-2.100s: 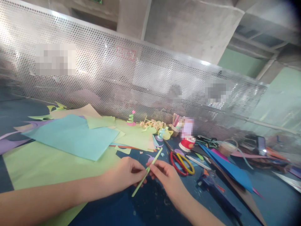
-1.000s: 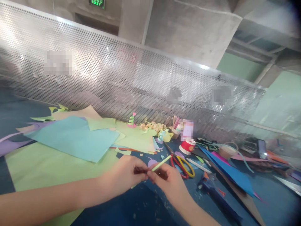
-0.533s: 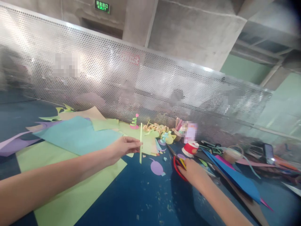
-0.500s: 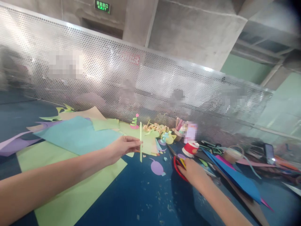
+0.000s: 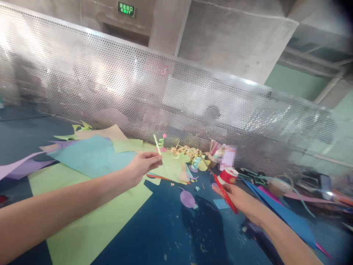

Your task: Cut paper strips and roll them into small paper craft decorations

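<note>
My left hand (image 5: 147, 164) pinches a narrow pale green paper strip (image 5: 157, 144), which tilts up and to the left above the table. In my right hand (image 5: 237, 198) is a pair of scissors with red handles (image 5: 226, 195); the blades point up and left, away from me. The strip and the blades are well apart. Below, between the hands, lies a purple paper oval (image 5: 187, 199). A small light blue paper piece (image 5: 221, 204) rests just left of the scissor handles.
Large light green (image 5: 99, 221) and teal (image 5: 93, 156) paper sheets spread on the left. Yellow paper curls (image 5: 187, 151) and a red and white tape roll (image 5: 228, 175) stand further back. Blue sheets (image 5: 286, 217) and a phone (image 5: 325, 186) lie right. A perforated metal panel (image 5: 124, 81) stands behind.
The strip in my left hand has gone from upright to leaning left. My right hand has lifted the scissors from low over the table, and their red handles now show fully.
</note>
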Demonstrator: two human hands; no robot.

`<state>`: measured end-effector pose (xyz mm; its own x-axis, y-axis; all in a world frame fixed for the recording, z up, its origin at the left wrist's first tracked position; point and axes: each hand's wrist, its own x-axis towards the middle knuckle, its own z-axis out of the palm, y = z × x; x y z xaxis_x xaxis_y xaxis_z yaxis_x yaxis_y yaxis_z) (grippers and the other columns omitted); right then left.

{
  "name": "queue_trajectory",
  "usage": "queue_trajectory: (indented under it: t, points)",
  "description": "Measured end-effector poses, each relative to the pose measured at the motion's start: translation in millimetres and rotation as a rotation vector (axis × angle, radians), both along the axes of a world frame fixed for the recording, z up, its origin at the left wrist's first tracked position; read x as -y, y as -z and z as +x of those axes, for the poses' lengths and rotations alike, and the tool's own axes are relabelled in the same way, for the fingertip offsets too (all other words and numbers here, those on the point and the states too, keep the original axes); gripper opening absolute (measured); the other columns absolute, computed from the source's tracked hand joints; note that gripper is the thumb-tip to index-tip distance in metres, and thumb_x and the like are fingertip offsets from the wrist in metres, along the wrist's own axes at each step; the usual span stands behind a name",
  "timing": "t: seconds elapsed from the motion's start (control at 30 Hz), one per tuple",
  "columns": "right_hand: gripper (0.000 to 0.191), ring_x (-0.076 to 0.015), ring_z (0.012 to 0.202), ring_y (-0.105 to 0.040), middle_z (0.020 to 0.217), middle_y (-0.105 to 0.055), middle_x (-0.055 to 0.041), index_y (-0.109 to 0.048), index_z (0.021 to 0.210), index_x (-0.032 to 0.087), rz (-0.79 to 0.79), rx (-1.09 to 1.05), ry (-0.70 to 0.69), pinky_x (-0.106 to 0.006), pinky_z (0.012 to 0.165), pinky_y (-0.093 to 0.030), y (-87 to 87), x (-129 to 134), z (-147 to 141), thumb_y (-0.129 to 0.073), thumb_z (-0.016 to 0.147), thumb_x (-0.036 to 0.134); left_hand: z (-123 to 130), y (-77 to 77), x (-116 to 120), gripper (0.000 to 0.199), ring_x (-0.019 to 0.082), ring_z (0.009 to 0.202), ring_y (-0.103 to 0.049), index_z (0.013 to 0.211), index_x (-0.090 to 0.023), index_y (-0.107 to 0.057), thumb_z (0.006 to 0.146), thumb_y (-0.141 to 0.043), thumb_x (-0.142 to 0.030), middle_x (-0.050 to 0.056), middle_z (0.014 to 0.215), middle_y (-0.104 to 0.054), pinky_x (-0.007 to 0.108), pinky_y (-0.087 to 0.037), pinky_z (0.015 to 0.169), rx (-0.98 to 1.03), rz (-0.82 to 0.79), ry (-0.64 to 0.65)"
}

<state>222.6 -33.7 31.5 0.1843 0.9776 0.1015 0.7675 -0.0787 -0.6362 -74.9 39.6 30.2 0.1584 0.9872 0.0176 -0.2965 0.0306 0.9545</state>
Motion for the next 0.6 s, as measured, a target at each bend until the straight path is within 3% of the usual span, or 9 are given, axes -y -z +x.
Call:
queue_trajectory:
  t: [0.13, 0.2, 0.27, 0.4, 0.6]
  points:
    - [0.044, -0.018, 0.07, -0.058, 0.073, -0.058, -0.0021, -0.055, 0.078, 0.02, 0.025, -0.438, -0.108, -0.033, 0.068, -0.049, -6.0, 12, -30, -0.06, 0.066, 0.062, 1, -2.0, 2, 0.017, 0.01, 0.068, -0.058, 0.069, -0.013, -0.065, 0.062, -0.075, -0.026, 0.001, 0.069, -0.063, 0.022, -0.047, 0.073, 0.037, -0.007, 0.008]
    - [0.049, -0.0201, 0.08, -0.06, 0.086, -0.058, -0.0062, -0.055, 0.078, 0.02, 0.02, -0.619, -0.206, -0.036, 0.077, -0.049, -4.7, 18, -45, -0.056, 0.065, 0.068, 3, -3.2, 4, 0.015, 0.009, 0.068, -0.059, 0.068, -0.014, -0.065, 0.063, -0.074, -0.025, 0.001, 0.07, -0.064, 0.022, -0.047, 0.075, 0.066, -0.024, 0.027]
    - [0.05, -0.0203, 0.08, -0.059, 0.084, -0.058, -0.0063, -0.056, 0.074, 0.021, -0.035, -0.713, -0.292, -0.037, 0.081, -0.048, -0.2, 25, -60, -0.055, 0.064, 0.069, 4, -5.3, 6, 0.013, 0.009, 0.069, -0.06, 0.068, -0.013, -0.064, 0.065, -0.074, -0.023, 0.001, 0.071, -0.065, 0.022, -0.048, 0.078, 0.12, -0.027, 0.048]
    - [0.052, -0.0126, 0.048, -0.051, 0.06, -0.048, 0.0027, -0.054, 0.074, 0.022, -0.243, -0.882, -0.312, -0.034, 0.062, -0.051, 12.8, 43, -89, -0.049, 0.065, 0.073, 5, -13.4, 11, 0.01, 0.008, 0.073, -0.061, 0.071, -0.012, -0.065, 0.067, -0.072, -0.017, 0.001, 0.072, -0.066, 0.019, -0.048, 0.083, 0.269, -0.004, 0.015]
    - [0.051, -0.0139, 0.045, -0.053, 0.056, -0.053, 0.0008, -0.055, 0.074, 0.02, -0.365, -0.899, -0.397, -0.028, 0.047, -0.048, 9.7, 50, -106, -0.053, 0.064, 0.07, 14, -32.6, 25, 0.009, 0.009, 0.076, -0.064, 0.075, -0.01, -0.065, 0.069, -0.071, -0.014, 0.003, 0.075, -0.068, 0.016, -0.049, 0.082, 0.378, 0.021, -0.029]
